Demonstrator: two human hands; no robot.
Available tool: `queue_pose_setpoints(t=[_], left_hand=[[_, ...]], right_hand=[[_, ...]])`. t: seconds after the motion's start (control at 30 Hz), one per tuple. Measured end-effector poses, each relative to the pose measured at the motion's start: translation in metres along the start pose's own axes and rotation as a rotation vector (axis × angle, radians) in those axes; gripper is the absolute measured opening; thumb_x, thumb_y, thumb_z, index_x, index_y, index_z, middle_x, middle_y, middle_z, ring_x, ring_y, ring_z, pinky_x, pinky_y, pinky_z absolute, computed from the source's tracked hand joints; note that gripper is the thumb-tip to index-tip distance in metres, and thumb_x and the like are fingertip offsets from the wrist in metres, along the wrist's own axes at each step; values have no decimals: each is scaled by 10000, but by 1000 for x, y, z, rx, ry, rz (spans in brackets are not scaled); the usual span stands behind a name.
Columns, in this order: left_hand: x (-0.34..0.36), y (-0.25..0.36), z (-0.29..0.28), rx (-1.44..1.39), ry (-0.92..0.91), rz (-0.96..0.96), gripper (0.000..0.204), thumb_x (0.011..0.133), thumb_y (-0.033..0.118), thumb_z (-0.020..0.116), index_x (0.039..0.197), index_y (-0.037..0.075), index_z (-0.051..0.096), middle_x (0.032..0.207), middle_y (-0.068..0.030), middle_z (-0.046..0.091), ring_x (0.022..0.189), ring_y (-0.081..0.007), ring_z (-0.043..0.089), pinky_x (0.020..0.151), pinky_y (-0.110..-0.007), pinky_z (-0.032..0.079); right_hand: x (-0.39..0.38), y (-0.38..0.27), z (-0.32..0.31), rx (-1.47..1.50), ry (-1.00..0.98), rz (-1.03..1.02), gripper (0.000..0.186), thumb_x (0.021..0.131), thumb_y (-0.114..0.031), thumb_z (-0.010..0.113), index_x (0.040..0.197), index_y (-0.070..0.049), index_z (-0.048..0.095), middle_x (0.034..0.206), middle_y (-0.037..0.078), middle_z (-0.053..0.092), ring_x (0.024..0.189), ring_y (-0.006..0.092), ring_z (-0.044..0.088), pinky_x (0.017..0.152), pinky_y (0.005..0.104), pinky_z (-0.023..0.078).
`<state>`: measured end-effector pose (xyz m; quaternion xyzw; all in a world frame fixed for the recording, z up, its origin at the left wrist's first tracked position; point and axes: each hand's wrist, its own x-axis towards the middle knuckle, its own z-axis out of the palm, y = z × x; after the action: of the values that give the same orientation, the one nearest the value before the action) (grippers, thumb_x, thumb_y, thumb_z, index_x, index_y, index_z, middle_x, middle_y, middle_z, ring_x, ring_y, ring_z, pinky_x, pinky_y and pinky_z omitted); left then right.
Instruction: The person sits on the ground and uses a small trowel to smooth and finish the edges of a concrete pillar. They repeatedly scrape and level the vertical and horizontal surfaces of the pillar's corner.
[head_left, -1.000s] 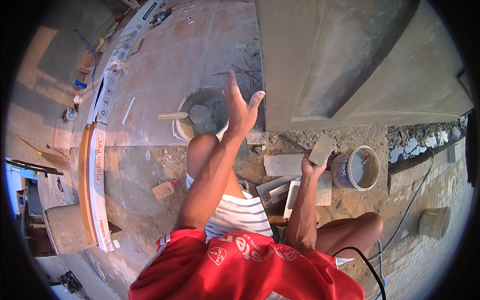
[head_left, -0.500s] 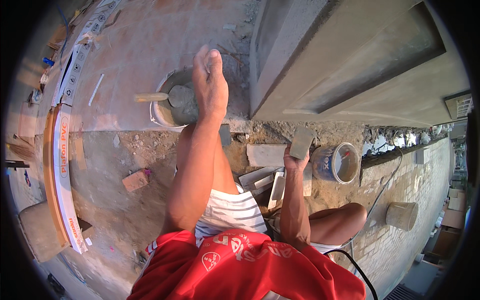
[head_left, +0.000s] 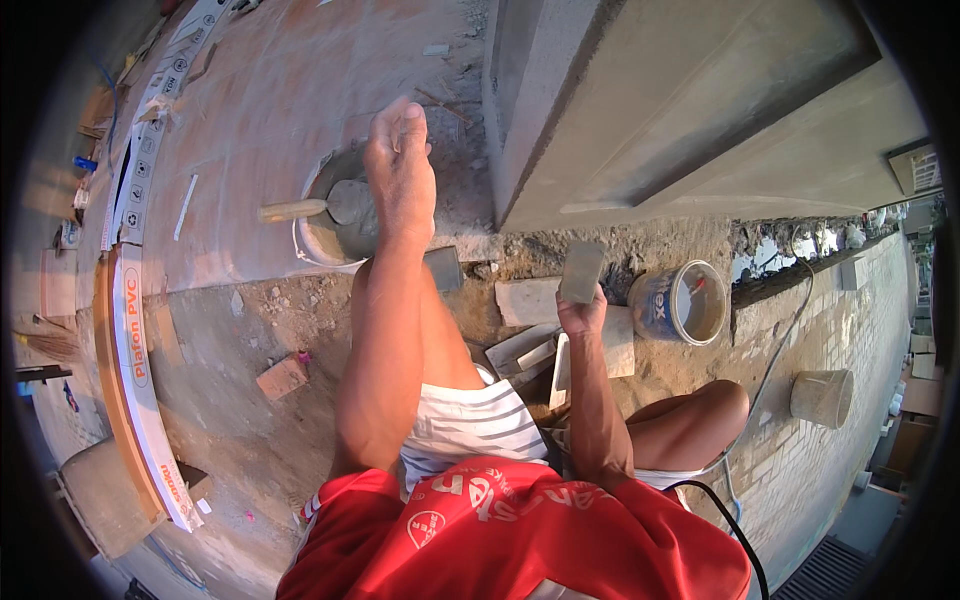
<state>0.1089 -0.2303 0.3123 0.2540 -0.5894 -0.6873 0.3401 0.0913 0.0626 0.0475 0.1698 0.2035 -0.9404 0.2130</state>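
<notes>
My left hand is raised in front of me over the bucket of grey mortar, holding nothing, its fingers stretched out. A trowel lies in that bucket, its wooden handle sticking out over the left rim. In my right hand is a flat, grey, rectangular block, gripped at its near end; I cannot make out what it is made of. Just right of this hand a printed bucket with greyish liquid stands on the ground. The plastered wall with a recessed panel rises beyond it.
Tile and board offcuts lie between my legs and the wall. A long carton stretches along the left. Further right are another pale bucket and a hose. A brick piece lies on the dirt.
My left hand has shifted slightly left and down in the picture. The block in my right hand has moved a little left and now stands more upright. The whole view has turned slightly.
</notes>
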Motion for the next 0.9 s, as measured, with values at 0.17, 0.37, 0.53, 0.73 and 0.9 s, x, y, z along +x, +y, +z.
queue_pose_setpoints(t=[0.17,0.37,0.53,0.73,0.9], left_hand=[[4,-7,-3,48,-65,-18,531,974,356,512,1324,-39,451,1251,-185,520,1087,-275,545,941,-383,444],[4,-10,5,19,-86,-83,554,950,342,552,1315,-58,432,1252,-199,510,1101,-329,538,964,-411,422],[6,-13,-7,55,-139,-129,642,943,330,557,1384,-76,327,1321,-229,440,1156,-379,500,999,-458,386],[14,-21,-11,162,-160,-163,595,966,287,512,1409,-50,303,1351,-234,418,1202,-421,461,1022,-467,377],[18,-23,-7,170,-129,-194,579,971,280,509,1416,-30,308,1357,-228,422,1223,-434,440,1044,-470,363]], right_hand=[[5,9,22,-41,94,-24,180,925,-136,474,1006,-59,615,959,65,662,803,203,641,685,327,515],[12,6,55,-78,55,-69,355,956,-146,490,1291,-34,517,1091,62,647,920,157,642,771,313,540],[6,6,50,-26,-88,-54,389,944,-139,527,1318,-43,482,1100,43,633,922,124,634,790,286,535],[8,17,36,91,-129,-21,460,923,-118,547,1364,-102,415,1068,21,627,878,112,628,783,325,544],[22,34,41,182,-177,-17,417,897,-71,567,1292,-122,444,1015,-8,623,812,110,625,752,354,555]])
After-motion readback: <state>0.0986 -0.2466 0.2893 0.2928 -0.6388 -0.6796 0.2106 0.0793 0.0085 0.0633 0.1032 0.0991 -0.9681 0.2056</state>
